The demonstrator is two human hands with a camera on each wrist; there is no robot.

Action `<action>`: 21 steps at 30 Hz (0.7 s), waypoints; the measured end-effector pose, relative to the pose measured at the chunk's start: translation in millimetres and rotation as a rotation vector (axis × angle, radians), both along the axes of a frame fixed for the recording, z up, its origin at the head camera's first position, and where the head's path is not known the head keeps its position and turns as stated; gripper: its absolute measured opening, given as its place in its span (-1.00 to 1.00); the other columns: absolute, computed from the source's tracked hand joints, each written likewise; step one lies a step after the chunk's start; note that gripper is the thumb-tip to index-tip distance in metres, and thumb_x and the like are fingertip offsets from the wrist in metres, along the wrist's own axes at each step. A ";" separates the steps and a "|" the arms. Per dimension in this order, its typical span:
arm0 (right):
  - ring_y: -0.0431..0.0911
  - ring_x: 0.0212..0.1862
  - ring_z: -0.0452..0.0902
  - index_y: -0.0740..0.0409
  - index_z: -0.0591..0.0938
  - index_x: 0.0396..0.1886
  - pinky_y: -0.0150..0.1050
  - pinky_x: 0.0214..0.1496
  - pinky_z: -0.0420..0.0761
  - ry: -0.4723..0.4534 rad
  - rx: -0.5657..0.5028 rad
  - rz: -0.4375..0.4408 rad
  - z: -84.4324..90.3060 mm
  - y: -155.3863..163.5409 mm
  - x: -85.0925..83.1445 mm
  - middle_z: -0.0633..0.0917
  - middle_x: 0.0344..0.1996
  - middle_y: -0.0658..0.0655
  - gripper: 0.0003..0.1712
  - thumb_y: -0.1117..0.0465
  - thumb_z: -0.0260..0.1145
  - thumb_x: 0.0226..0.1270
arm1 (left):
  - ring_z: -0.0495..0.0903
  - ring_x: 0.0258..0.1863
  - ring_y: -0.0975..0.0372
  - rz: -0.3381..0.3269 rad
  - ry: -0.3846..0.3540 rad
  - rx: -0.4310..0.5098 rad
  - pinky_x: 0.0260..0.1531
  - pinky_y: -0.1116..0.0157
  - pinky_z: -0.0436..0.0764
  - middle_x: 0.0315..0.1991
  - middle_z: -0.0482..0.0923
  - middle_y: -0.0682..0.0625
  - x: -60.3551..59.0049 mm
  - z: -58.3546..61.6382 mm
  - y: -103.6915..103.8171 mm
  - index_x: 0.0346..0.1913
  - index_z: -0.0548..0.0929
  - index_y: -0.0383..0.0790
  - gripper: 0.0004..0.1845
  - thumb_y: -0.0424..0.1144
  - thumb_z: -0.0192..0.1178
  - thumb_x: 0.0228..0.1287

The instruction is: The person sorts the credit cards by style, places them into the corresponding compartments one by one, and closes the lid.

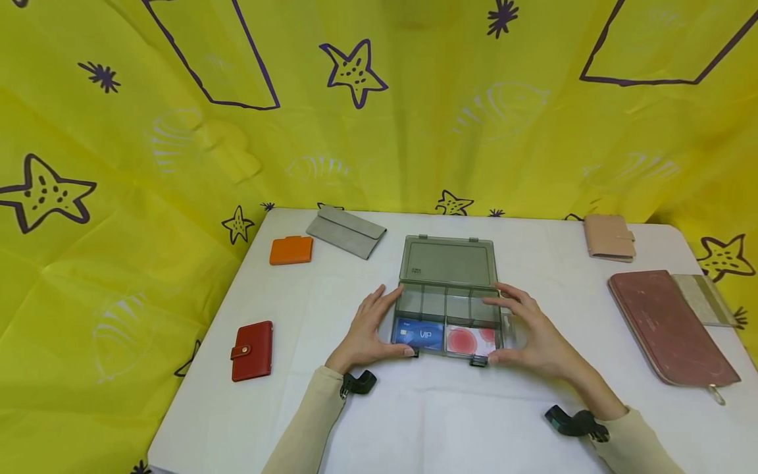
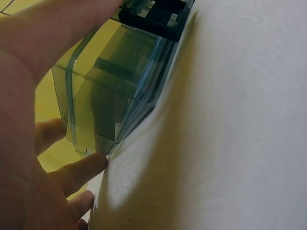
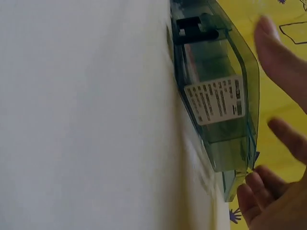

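A translucent grey-green compartment box [image 1: 435, 304] sits on the table with its lid [image 1: 451, 259] folded back. A blue card marked VIP [image 1: 417, 334] lies in the front left compartment, a white card with red circles [image 1: 470, 340] in the front right. My left hand [image 1: 368, 332] holds the box's left side, thumb at the front by a dark latch [image 2: 153, 19], fingertips at the rear corner. At the right side, my right hand [image 1: 535, 336] spreads around the box, fingers extended. Its thumb is apart from the box in the right wrist view, where a printed label [image 3: 216, 99] shows.
At left are a red snap wallet [image 1: 253, 352], an orange card holder [image 1: 291, 251] and a grey flap pouch [image 1: 346, 232]. On the right lie a beige wallet [image 1: 608, 237], a maroon zip wallet [image 1: 669, 329] and a grey-beige flat item [image 1: 705, 299]. A yellow curtain [image 1: 414, 145] hangs behind.
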State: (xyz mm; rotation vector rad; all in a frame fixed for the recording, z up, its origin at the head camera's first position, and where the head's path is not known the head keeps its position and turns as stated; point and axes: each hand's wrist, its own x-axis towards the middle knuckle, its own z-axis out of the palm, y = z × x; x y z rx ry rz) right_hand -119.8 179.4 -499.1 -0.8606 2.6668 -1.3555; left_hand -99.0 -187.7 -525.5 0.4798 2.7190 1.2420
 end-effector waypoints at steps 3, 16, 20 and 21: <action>0.21 0.46 0.33 0.09 0.28 0.65 -0.32 0.33 0.51 -0.078 -0.044 -0.035 0.8 2.8 -5.3 0.33 0.57 0.34 0.16 0.18 0.71 0.12 | -0.14 0.74 -0.10 -0.003 0.001 0.000 0.58 -0.41 -0.06 0.73 0.08 -0.03 -0.1 0.1 -0.1 0.72 0.09 0.26 0.27 0.08 0.66 -0.01; 0.02 0.50 0.38 0.22 -0.26 0.75 -0.65 0.29 0.47 -0.485 -0.422 0.044 -12.3 5.2 -34.3 0.04 0.55 0.74 0.20 0.56 0.33 0.39 | -0.02 0.73 -0.04 -0.015 0.013 0.009 0.68 -0.22 -0.15 0.70 0.15 -0.10 -0.2 2.7 0.8 0.75 -0.01 0.08 0.35 0.20 0.63 0.00; -0.50 0.29 0.33 0.19 -0.31 0.75 -0.64 0.26 0.50 -0.545 -0.457 0.011 -12.3 4.3 -32.3 0.01 0.59 0.68 0.23 0.54 0.32 0.41 | 0.02 0.71 -0.13 -0.038 0.032 0.056 0.69 -0.18 -0.19 0.62 0.30 -0.22 -0.3 2.6 -2.5 0.75 -0.13 -0.14 0.34 0.58 0.24 0.20; -0.50 0.29 0.33 0.18 -0.30 0.75 -0.64 0.26 0.50 -0.553 -0.462 0.006 -12.2 4.0 -32.2 0.01 0.60 0.67 0.23 0.54 0.32 0.41 | 0.03 0.70 -0.16 -0.040 0.037 0.081 0.69 -0.19 -0.19 0.60 0.32 -0.25 -0.6 2.8 -2.9 0.75 -0.14 -0.21 0.31 0.62 0.09 0.27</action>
